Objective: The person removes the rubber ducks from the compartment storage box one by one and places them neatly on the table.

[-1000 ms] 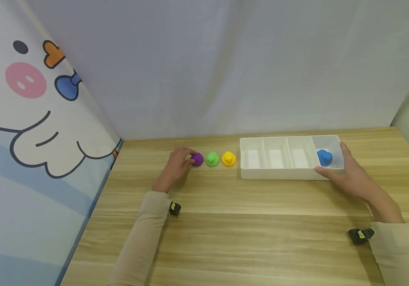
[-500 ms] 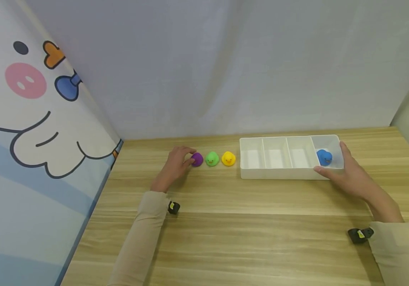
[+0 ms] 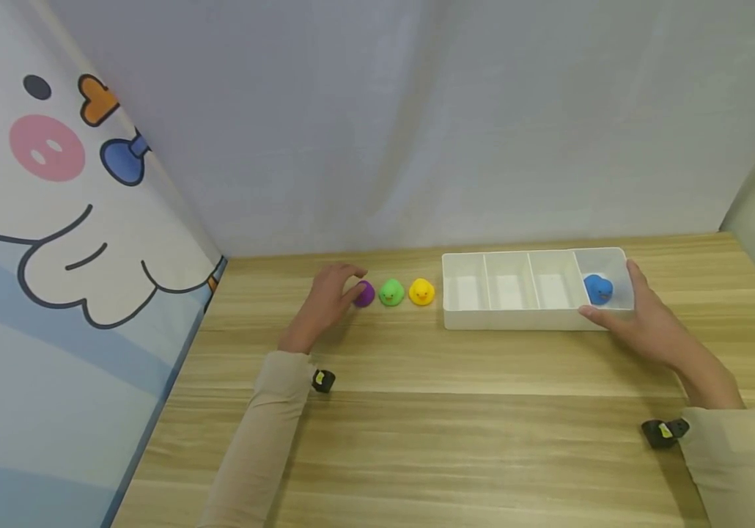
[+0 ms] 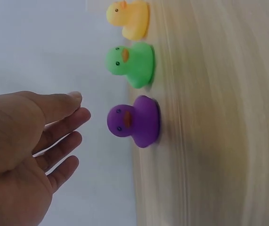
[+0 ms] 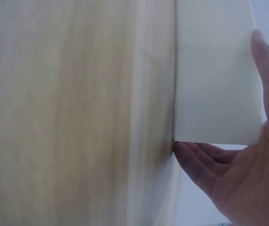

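Note:
A purple rubber duck (image 4: 144, 122) stands upright on the table, at the left end of a row with a green rubber duck (image 4: 141, 63) and a yellow rubber duck (image 3: 421, 292). My left hand (image 3: 328, 299) hovers just above the purple duck; the left wrist view shows a gap between its loosely bent fingers and the duck's head. At the right end of a white four-compartment box (image 3: 516, 320), my right hand (image 3: 654, 326) grips the corner, thumb at the front rim and fingers around the end wall. A blue rubber duck (image 3: 598, 290) sits in the rightmost compartment.
The wooden table (image 3: 430, 455) ends at the back against a pale curtain (image 3: 325, 132). On the left hangs a cloth printed with cartoon figures (image 3: 54, 242). The box stands just right of the yellow duck.
My left hand's fingertips have lifted and spread away from the purple duck. The ducks, the box and my right hand have stayed in place.

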Demonstrator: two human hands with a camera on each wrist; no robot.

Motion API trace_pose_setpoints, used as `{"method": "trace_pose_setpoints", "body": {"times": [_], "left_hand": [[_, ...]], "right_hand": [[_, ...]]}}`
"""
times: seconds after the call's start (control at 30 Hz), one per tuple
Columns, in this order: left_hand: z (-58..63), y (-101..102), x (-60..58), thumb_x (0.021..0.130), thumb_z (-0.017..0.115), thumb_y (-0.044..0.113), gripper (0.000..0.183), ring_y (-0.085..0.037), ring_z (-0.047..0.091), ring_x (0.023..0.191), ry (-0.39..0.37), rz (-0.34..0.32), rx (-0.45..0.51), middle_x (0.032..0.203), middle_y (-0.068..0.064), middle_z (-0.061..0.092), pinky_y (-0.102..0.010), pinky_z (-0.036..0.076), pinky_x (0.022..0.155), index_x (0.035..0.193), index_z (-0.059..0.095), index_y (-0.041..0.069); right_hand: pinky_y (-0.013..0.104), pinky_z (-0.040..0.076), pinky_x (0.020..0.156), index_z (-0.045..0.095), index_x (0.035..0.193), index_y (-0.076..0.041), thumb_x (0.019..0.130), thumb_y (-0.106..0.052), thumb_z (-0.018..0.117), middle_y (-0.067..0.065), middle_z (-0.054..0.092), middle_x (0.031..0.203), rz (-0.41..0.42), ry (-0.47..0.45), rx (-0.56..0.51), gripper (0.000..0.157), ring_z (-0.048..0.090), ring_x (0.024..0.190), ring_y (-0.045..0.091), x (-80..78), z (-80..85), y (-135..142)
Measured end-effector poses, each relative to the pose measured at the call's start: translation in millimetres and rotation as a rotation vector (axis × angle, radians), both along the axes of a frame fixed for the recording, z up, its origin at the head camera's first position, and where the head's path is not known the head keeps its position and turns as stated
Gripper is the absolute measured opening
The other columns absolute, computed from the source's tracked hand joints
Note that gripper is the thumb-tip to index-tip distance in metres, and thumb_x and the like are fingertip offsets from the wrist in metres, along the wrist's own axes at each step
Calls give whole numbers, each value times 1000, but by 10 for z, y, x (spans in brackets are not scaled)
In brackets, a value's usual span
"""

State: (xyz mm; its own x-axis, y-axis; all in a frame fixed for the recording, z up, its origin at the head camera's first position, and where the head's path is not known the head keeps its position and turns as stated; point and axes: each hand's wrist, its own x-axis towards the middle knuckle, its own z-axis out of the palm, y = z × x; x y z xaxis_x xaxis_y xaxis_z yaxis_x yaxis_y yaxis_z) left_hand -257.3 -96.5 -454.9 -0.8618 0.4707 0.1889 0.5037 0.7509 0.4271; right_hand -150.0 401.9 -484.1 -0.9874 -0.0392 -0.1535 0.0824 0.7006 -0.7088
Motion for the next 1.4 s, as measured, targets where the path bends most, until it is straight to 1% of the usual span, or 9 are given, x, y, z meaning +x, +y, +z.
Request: {"method": "trace_pose_setpoints", "body": {"times": [0.17,0.37,0.53,0.77,0.87,1.07,1.2,1.3,1.4], "left_hand": [[90,101,27,100,64,10,26,-40,61,123,40,-22,28,122,-21,71,-55,44,110,122,67,-3],[197,266,42,99,64,9,24,-38,63,122,57,-51,33,120,-20,72,-51,46,111,119,68,-4],[253,400,44,99,65,12,25,-36,63,120,46,-72,16,120,-18,73,-49,46,110,120,69,-2],[287,593,47,102,62,17,29,-32,59,126,-9,-93,-18,126,-13,71,-48,42,115,126,67,2],[296,703,48,102,62,17,30,-31,59,127,-4,-123,-38,127,-13,71,-47,42,115,128,67,2],[346,919,75,102,63,16,29,-30,60,124,43,-209,-51,126,-13,71,-44,43,114,127,67,2],[356,1063,90,102,62,14,28,-31,62,124,55,-261,-62,124,-13,72,-44,42,116,127,67,1],[352,1172,96,102,62,14,28,-30,61,127,49,-285,-75,125,-13,71,-45,37,122,127,66,2],[340,1274,98,103,61,16,29,-29,60,130,49,-300,-87,127,-11,71,-48,32,126,128,66,4]], "right_hand": [[79,14,116,-30,157,-11,97,-53,62,37,-15,164,2,-20,8,118,5,148,66,5,11,-1],[79,13,116,-30,157,-11,97,-52,63,37,-16,164,5,-14,3,118,4,148,66,4,9,-3],[79,15,115,-30,157,-11,97,-52,63,37,-14,164,3,-9,5,118,7,148,66,3,-5,4],[79,16,116,-30,157,-14,96,-52,64,36,-12,165,1,-5,-1,119,9,149,64,-8,-21,12],[79,16,115,-29,158,-14,96,-51,65,38,-9,165,4,7,-7,119,10,149,65,-10,-24,16],[80,17,114,-27,159,-11,96,-50,66,41,-5,163,-3,13,-4,119,12,147,67,-20,-25,12],[80,20,113,-25,159,-11,96,-49,67,45,6,161,-5,14,-12,118,21,144,67,-34,-31,9],[80,20,113,-26,159,-11,96,-49,67,46,6,161,-5,11,-16,118,20,144,67,-29,-31,8],[80,18,114,-27,159,-11,96,-49,66,44,0,162,-6,4,-13,118,16,145,67,-20,-28,7]]}}
